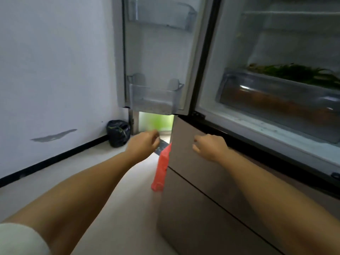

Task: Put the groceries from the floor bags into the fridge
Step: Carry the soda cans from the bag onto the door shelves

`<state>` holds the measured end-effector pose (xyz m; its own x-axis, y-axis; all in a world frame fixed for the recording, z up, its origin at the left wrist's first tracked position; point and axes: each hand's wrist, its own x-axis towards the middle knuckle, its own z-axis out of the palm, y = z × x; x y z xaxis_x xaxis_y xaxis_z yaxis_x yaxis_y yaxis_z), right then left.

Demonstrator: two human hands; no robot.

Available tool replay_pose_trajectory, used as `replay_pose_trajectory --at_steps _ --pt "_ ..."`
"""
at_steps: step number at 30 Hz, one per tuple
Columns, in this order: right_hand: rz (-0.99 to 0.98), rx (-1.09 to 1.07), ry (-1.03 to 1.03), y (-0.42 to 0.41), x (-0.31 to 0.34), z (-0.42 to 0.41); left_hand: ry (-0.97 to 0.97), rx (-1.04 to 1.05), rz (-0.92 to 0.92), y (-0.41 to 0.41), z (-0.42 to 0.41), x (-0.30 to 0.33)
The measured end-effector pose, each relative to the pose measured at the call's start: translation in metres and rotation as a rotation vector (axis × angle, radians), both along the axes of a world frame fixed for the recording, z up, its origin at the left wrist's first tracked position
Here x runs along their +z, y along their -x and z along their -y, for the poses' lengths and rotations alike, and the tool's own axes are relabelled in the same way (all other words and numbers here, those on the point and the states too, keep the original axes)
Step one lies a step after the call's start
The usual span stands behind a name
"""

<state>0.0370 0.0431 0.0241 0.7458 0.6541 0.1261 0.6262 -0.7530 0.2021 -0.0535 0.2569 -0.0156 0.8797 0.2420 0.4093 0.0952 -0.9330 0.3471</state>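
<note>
Wall (55, 70) fills my far left, with a black bag (118, 133) on the floor (110, 181) at its foot, knotted shut and near the fridge door's lower corner. My left arm stretches forward from the white sleeve (20, 240), and my left hand (145, 142) hangs in the air below the open fridge door (156, 61), fingers (156, 136) loosely curled with nothing in them. Above it, the lower door bin (154, 98) and the upper door bin (161, 13) look bare. Just right of that hand, a red bag (161, 168) stands on the floor against the fridge's side, partly hidden behind the drawer front (193, 162). My right arm reaches over that drawer front, right hand (209, 148) palm down, fingers half spread, holding nothing; whether they touch the panel I cannot tell. Farther right, the open fridge (239, 52) shows a clear crisper drawer (276, 100) holding something orange, with leafy greens (294, 72) lying on top.
</note>
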Motion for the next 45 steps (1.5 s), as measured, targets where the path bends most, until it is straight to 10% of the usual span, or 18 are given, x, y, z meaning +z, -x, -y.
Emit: replay_pose_trajectory --at_steps 24,45 --pt "-0.263 0.708 0.373 0.333 -0.106 -0.533 0.183 0.901 -0.367 0.516 -0.399 -0.1" --pt "-0.247 1.135 0.576 0.51 -0.144 -0.948 0.424 1.202 -0.37 0.655 -0.688 -0.128"
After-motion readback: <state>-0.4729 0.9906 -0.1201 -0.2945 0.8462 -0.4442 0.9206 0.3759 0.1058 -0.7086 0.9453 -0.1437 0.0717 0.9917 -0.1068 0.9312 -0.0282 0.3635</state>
